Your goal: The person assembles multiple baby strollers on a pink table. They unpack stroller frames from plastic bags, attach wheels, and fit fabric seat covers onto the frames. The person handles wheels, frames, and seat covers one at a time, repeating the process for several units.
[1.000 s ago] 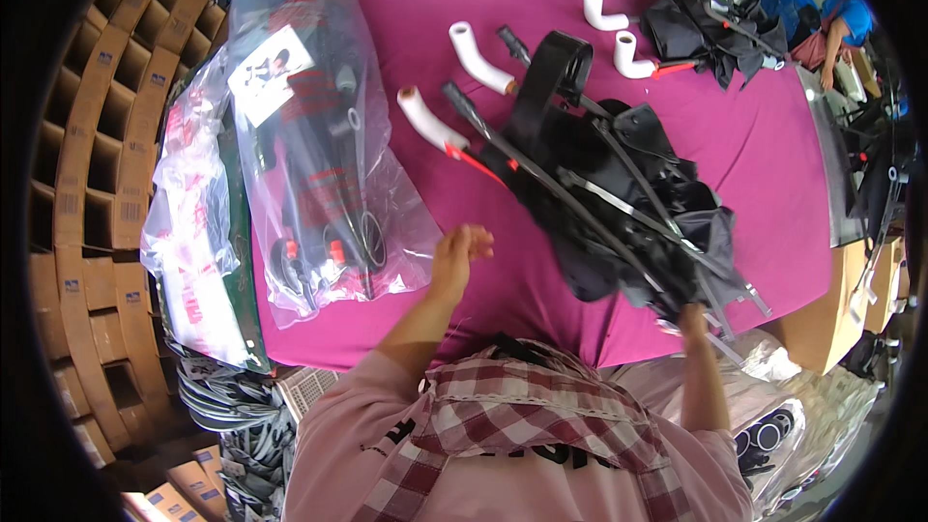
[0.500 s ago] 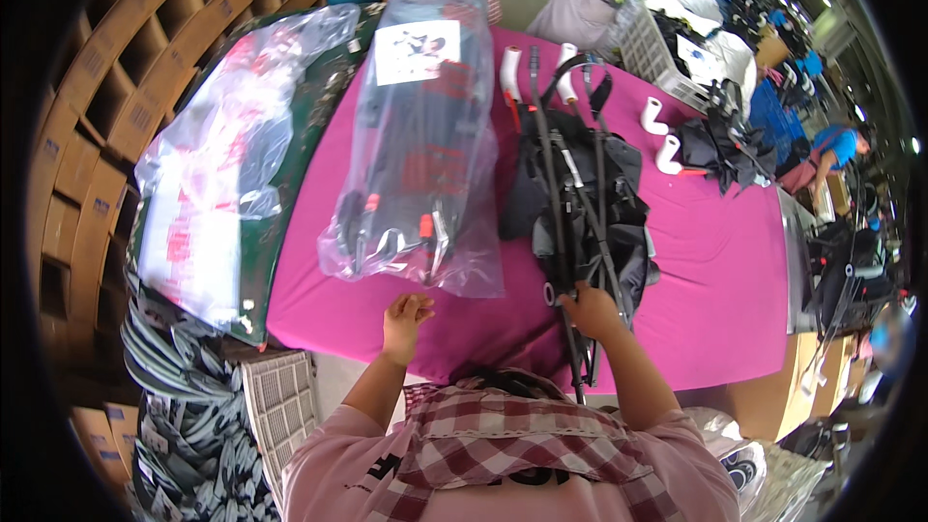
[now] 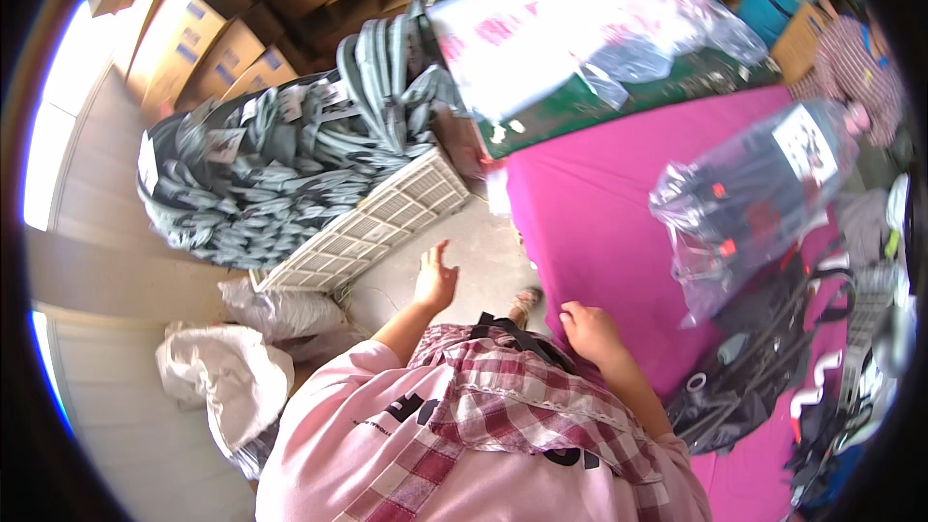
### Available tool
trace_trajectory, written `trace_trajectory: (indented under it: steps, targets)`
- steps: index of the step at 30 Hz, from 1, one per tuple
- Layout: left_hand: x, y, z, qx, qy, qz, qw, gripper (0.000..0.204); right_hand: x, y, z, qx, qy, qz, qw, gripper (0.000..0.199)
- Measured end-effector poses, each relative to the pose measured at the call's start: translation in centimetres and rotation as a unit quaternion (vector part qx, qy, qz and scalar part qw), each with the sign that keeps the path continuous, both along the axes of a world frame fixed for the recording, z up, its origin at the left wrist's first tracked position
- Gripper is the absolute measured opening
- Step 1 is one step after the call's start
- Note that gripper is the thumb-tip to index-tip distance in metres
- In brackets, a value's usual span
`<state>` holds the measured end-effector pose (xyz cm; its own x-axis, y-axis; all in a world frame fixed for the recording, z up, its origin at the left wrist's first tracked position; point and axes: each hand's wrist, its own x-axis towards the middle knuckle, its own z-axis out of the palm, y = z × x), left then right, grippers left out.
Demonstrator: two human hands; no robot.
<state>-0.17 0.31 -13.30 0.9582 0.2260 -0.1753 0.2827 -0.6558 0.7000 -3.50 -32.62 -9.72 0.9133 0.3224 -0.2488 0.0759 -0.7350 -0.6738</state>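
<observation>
Hanging near the pale crate (image 3: 372, 227), the left hand (image 3: 438, 280) is staying loosely spread; the right hand (image 3: 588, 331) is hovering by the magenta worktop (image 3: 599, 213), its grip unclear.

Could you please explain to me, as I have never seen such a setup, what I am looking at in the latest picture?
Of course. There is no machine here: a person works with two bare hands. The camera is worn on the person's head and looks down through a fisheye lens, so straight edges bend near the rim. On the magenta table cover lie a clear plastic bag with dark contents and a black folded frame with fabric. Plastic sheeting lies on a green surface beyond. The left hand is open and empty, above the floor, near a pale crate. The right hand is at the table's edge; nothing shows in its grip, though whether it touches the cover is hard to tell.
</observation>
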Motion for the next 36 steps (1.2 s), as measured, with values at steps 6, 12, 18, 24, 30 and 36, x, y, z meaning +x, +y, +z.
trace_trajectory:
  steps: [6, 12, 18, 24, 30, 36]
  targets:
    - [-0.7, 11.3, -6.4, 0.067, 0.014, 0.166, 0.984, 0.061, 3.4, 9.1, -2.2, 0.024, -0.003, 0.155, 0.988, 0.023]
    - [12.6, 14.9, -10.1, -0.028, -0.124, 0.143, 0.982, 0.084, 12.1, 15.3, -5.1, -0.017, 0.018, 0.094, 0.995, 0.025]
    - [33.3, 24.5, -7.0, 0.03, -0.245, 0.195, 0.949, 0.122, 17.5, 22.1, -0.9, -0.044, 0.112, 0.085, 0.989, 0.02]
    - [42.1, 25.9, -8.5, -0.069, -0.084, 0.259, 0.96, 0.112, 17.9, 23.8, -1.3, -0.087, 0.118, 0.022, 0.989, 0.018]
    - [41.0, 21.2, 4.0, -0.315, -0.234, 0.124, 0.911, 0.06, 17.9, 24.8, -2.9, -0.008, 0.08, -0.038, 0.996, 0.02]
    - [35.3, 8.4, 23.2, -0.356, -0.344, -0.173, 0.851, 0.044, 17.3, 22.6, 0.7, 0.095, 0.016, -0.164, 0.982, 0.024]
